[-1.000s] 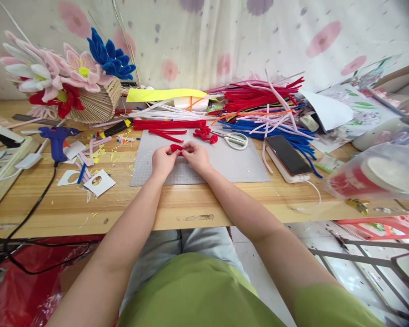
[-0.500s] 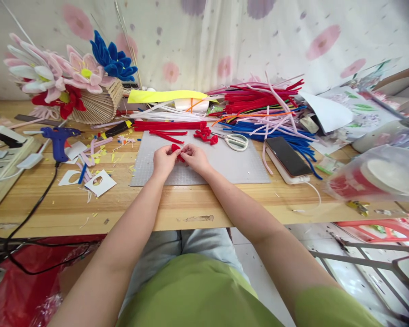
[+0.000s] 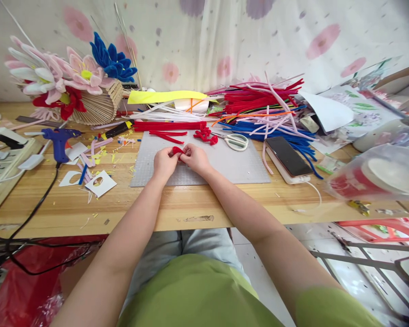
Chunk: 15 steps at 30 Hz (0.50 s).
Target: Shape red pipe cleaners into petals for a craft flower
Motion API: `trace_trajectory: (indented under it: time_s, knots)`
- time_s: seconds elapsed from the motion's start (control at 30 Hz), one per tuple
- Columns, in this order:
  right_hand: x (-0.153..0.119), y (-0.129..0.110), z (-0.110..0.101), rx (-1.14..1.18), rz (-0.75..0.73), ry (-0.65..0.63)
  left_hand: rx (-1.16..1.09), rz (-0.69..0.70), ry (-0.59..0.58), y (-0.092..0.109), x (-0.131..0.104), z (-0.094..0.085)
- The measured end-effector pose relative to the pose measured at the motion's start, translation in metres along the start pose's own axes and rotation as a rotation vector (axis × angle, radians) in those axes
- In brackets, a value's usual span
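Between my fingertips, over the grey cutting mat [image 3: 231, 168], is a small red pipe cleaner piece [image 3: 177, 150], mostly hidden by the fingers. My left hand [image 3: 165, 162] pinches it from the left, and my right hand [image 3: 195, 160] grips it from the right, the two hands touching or nearly so. Just beyond them lie short red pipe cleaners [image 3: 167, 136] and a clump of curled red pieces [image 3: 204, 134]. White-handled scissors [image 3: 236, 141] rest on the mat's far right part.
A blue glue gun [image 3: 59, 141] stands at left near paper scraps [image 3: 101, 183] and pipe cleaner flowers [image 3: 85, 75]. Bundles of red [image 3: 259, 100] and blue pipe cleaners [image 3: 279, 136] lie at the back. A phone [image 3: 288, 156] and a bagged cup [image 3: 378, 175] are at right.
My fingers have shifted slightly around the red piece, and it now sits a little lower and flatter between them. Nothing else on the table has visibly moved.
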State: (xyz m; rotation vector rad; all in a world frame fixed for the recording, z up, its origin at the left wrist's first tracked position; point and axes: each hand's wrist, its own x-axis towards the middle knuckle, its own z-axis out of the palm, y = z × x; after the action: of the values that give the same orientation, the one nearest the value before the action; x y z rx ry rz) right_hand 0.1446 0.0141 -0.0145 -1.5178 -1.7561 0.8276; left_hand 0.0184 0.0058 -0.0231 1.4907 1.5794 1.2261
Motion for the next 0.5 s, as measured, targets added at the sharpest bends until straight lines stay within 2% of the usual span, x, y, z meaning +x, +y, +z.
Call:
trace_trajectory:
  time_s: [0.17, 0.27, 0.4, 0.5]
  knots:
    - [0.0, 0.003, 0.003, 0.037, 0.011, 0.016, 0.074, -0.015, 0.035, 0.005, -0.002, -0.001]
    - [0.002, 0.005, 0.004, 0.087, 0.018, 0.012, 0.081, 0.022, 0.04, 0.003, -0.001, -0.001]
    - [0.004, 0.009, 0.003, 0.218, 0.034, -0.071, -0.085, 0.096, -0.008, -0.004, 0.005, 0.003]
    - [0.006, 0.011, 0.003, 0.279, 0.034, -0.13, -0.204, 0.006, -0.022, -0.007, 0.009, 0.005]
